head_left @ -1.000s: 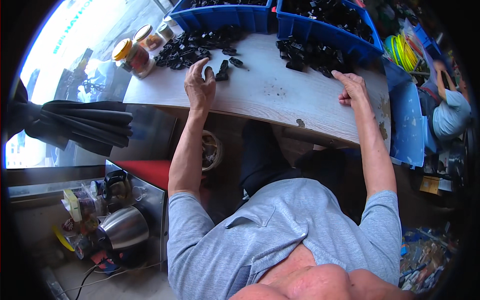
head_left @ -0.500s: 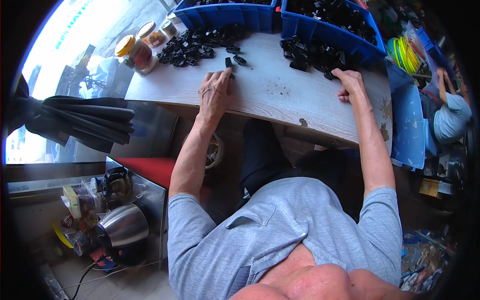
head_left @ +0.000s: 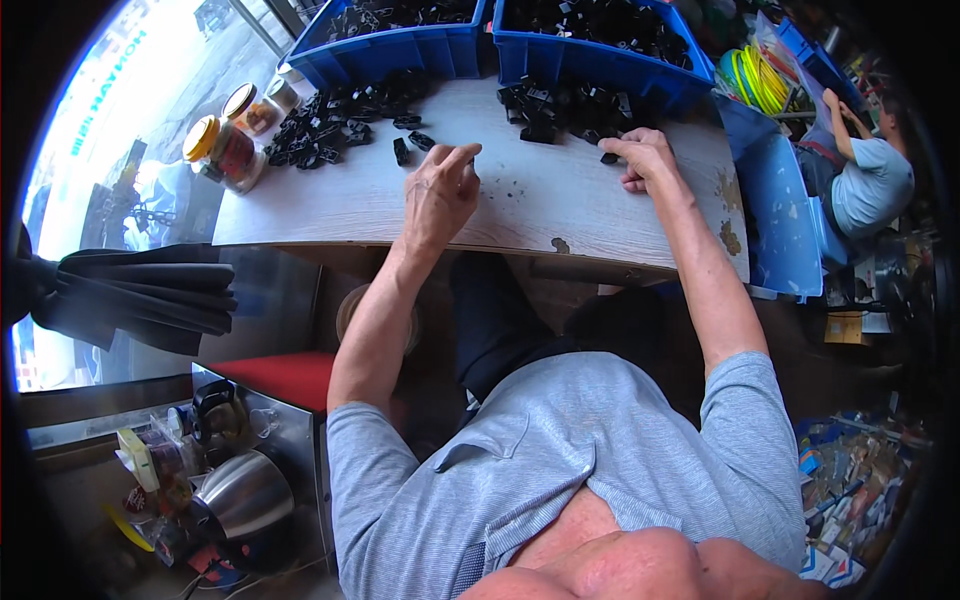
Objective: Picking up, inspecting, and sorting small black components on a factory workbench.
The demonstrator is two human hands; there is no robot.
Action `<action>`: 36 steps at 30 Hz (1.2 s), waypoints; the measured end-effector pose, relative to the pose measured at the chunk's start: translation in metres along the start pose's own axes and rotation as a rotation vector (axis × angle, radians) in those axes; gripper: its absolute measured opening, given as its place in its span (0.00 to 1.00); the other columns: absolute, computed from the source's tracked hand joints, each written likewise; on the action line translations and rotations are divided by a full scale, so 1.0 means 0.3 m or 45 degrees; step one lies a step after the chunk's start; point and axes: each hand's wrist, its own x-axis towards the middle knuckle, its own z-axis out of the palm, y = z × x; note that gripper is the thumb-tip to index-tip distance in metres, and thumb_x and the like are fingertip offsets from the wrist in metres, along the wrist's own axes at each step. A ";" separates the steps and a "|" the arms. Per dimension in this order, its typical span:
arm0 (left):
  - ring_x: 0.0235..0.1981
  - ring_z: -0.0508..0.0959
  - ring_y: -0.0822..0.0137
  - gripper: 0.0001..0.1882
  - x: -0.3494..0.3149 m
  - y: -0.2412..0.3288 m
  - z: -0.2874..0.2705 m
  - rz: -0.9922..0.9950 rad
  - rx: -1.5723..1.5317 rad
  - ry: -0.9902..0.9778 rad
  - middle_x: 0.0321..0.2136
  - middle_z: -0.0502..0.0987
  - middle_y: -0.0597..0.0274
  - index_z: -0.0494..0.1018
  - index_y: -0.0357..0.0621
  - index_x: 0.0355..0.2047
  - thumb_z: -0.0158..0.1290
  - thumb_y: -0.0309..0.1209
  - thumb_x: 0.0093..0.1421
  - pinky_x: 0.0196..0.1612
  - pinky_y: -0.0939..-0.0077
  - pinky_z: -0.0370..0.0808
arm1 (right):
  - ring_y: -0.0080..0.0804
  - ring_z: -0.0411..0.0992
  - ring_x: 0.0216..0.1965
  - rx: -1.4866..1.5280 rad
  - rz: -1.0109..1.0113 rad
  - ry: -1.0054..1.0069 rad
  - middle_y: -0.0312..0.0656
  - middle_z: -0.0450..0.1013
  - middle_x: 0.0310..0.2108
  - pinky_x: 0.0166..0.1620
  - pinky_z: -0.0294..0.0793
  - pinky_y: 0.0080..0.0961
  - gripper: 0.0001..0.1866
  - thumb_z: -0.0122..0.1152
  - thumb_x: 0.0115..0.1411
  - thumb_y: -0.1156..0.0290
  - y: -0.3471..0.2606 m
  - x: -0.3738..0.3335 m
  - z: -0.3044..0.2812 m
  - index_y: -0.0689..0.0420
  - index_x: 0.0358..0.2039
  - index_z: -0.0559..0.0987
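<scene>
Small black plastic parts lie in a left pile [head_left: 330,120] and a right pile [head_left: 570,110] on a pale wood-grain table [head_left: 540,200]. My left hand [head_left: 438,200] is raised over the near part of the table, thumb and forefinger closed together; anything between them is too small to make out. Just beyond that hand, a single black part [head_left: 401,151] stands apart from the left pile, with another black part [head_left: 420,140] beside it. At the near edge of the right pile, my right hand [head_left: 648,162] has its fingertips closed on a black plastic part [head_left: 608,157].
Two blue crates [head_left: 400,55] [head_left: 600,62] full of black parts stand along the table's far side. Lidded jars [head_left: 225,155] sit at the left edge. A blue bin [head_left: 785,220] adjoins the right edge. Another person [head_left: 868,175] works beyond it.
My left hand has drawn away from the lone black part and lies further right of it. My right hand stays by the right pile. The whole view has shifted.
</scene>
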 end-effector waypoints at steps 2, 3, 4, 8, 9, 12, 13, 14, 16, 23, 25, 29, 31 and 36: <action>0.29 0.81 0.54 0.16 -0.019 0.000 0.041 0.016 -0.054 0.053 0.35 0.80 0.53 0.79 0.47 0.46 0.58 0.22 0.57 0.34 0.63 0.80 | 0.24 0.69 0.15 0.031 0.008 -0.037 0.34 0.67 0.18 0.22 0.77 0.24 0.18 0.71 0.56 0.59 0.011 0.010 -0.008 0.54 0.44 0.81; 0.28 0.81 0.53 0.14 -0.032 -0.004 0.060 0.038 -0.056 0.096 0.35 0.80 0.53 0.79 0.46 0.45 0.58 0.22 0.57 0.33 0.64 0.79 | 0.24 0.69 0.15 0.030 0.010 -0.029 0.34 0.67 0.18 0.22 0.77 0.24 0.18 0.71 0.56 0.59 0.019 0.013 -0.012 0.54 0.44 0.81; 0.27 0.81 0.52 0.13 -0.043 0.002 0.063 0.055 -0.052 0.136 0.34 0.80 0.53 0.79 0.46 0.43 0.59 0.22 0.57 0.32 0.64 0.79 | 0.24 0.69 0.16 0.058 -0.007 -0.042 0.33 0.67 0.17 0.22 0.77 0.24 0.16 0.69 0.56 0.61 0.027 0.009 -0.012 0.54 0.43 0.81; 0.34 0.80 0.50 0.08 -0.061 -0.012 0.062 0.117 0.150 0.119 0.34 0.81 0.54 0.78 0.44 0.37 0.60 0.24 0.56 0.40 0.60 0.78 | 0.23 0.71 0.17 0.108 -0.058 -0.136 0.32 0.68 0.18 0.24 0.79 0.25 0.13 0.64 0.58 0.64 0.032 -0.016 -0.039 0.52 0.42 0.82; 0.34 0.80 0.50 0.08 -0.066 -0.016 0.064 0.116 0.149 0.117 0.34 0.81 0.54 0.78 0.44 0.37 0.60 0.24 0.56 0.40 0.60 0.78 | 0.23 0.71 0.17 0.107 -0.056 -0.136 0.32 0.68 0.18 0.24 0.79 0.25 0.13 0.64 0.58 0.64 0.038 -0.014 -0.046 0.52 0.42 0.82; 0.37 0.79 0.50 0.07 -0.065 -0.011 0.068 0.058 0.191 0.087 0.34 0.81 0.55 0.77 0.44 0.36 0.61 0.26 0.56 0.43 0.58 0.76 | 0.23 0.73 0.20 0.106 -0.159 -0.265 0.36 0.73 0.21 0.25 0.80 0.25 0.11 0.62 0.61 0.64 0.059 -0.012 -0.073 0.55 0.41 0.83; 0.37 0.79 0.50 0.08 -0.062 -0.010 0.068 0.056 0.209 0.079 0.33 0.81 0.55 0.77 0.44 0.36 0.62 0.27 0.56 0.43 0.58 0.76 | 0.22 0.73 0.20 0.083 -0.194 -0.263 0.37 0.74 0.21 0.25 0.79 0.24 0.12 0.63 0.61 0.63 0.061 -0.016 -0.076 0.55 0.42 0.82; 0.37 0.79 0.50 0.08 -0.061 -0.009 0.069 0.054 0.227 0.071 0.33 0.81 0.55 0.78 0.44 0.36 0.62 0.27 0.56 0.42 0.59 0.76 | 0.21 0.73 0.19 0.060 -0.229 -0.262 0.37 0.74 0.21 0.24 0.79 0.24 0.12 0.65 0.61 0.63 0.064 -0.021 -0.078 0.54 0.43 0.82; 0.37 0.79 0.50 0.08 -0.061 -0.008 0.073 0.041 0.239 0.051 0.33 0.81 0.55 0.77 0.43 0.36 0.62 0.28 0.56 0.42 0.59 0.76 | 0.20 0.72 0.19 0.097 -0.183 -0.208 0.35 0.72 0.20 0.24 0.79 0.23 0.15 0.68 0.59 0.61 0.071 -0.038 -0.081 0.54 0.43 0.80; 0.40 0.80 0.49 0.12 -0.053 0.026 0.096 0.008 0.182 0.013 0.34 0.82 0.53 0.77 0.43 0.40 0.61 0.25 0.54 0.44 0.57 0.78 | 0.23 0.69 0.15 -0.077 -0.045 -0.150 0.39 0.73 0.20 0.20 0.76 0.22 0.26 0.74 0.55 0.57 0.050 -0.147 -0.071 0.62 0.45 0.77; 0.40 0.80 0.49 0.13 -0.046 0.042 0.117 0.044 0.140 -0.004 0.35 0.82 0.53 0.78 0.43 0.42 0.61 0.26 0.55 0.45 0.58 0.77 | 0.24 0.70 0.15 -0.128 -0.069 -0.154 0.39 0.73 0.20 0.19 0.75 0.22 0.25 0.74 0.55 0.57 0.048 -0.145 -0.056 0.61 0.45 0.78; 0.41 0.81 0.49 0.17 -0.021 0.094 0.158 0.097 -0.077 0.003 0.38 0.83 0.52 0.78 0.42 0.47 0.60 0.24 0.56 0.46 0.60 0.78 | 0.25 0.71 0.16 -0.231 -0.123 -0.114 0.39 0.75 0.22 0.19 0.74 0.23 0.21 0.73 0.54 0.57 0.063 -0.138 -0.040 0.59 0.42 0.80; 0.40 0.83 0.49 0.17 -0.010 0.121 0.191 0.110 -0.210 0.051 0.39 0.83 0.51 0.80 0.40 0.47 0.59 0.21 0.56 0.44 0.62 0.80 | 0.25 0.71 0.16 -0.225 -0.148 -0.095 0.39 0.75 0.23 0.19 0.74 0.23 0.20 0.72 0.54 0.58 0.081 -0.130 -0.041 0.58 0.41 0.80; 0.38 0.83 0.50 0.15 0.021 0.189 0.233 0.156 -0.316 0.112 0.39 0.83 0.51 0.81 0.41 0.46 0.58 0.20 0.57 0.43 0.64 0.80 | 0.26 0.72 0.17 -0.301 -0.204 -0.117 0.40 0.75 0.23 0.20 0.74 0.23 0.18 0.70 0.54 0.60 0.064 -0.157 -0.037 0.56 0.42 0.81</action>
